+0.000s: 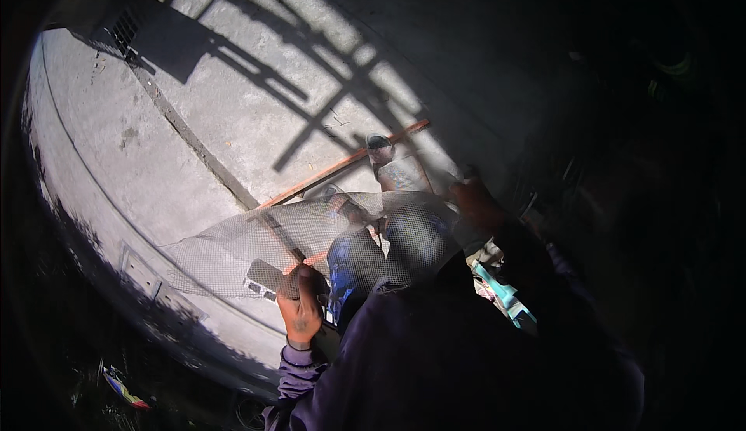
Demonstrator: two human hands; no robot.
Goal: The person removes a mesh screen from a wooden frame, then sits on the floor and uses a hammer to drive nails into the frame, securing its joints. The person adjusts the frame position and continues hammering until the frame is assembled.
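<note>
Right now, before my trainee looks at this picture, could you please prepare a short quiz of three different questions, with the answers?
1. What does the left hand hold?
a) a hammer
b) a mesh sheet
c) a bucket

2. True or false: the left hand is in deeper shadow than the other hand.

3. Fill in: in the picture, the turquoise thing is to the ____ of the left hand.

Key:
1. b
2. False: the right hand is the darker one.
3. right
</note>
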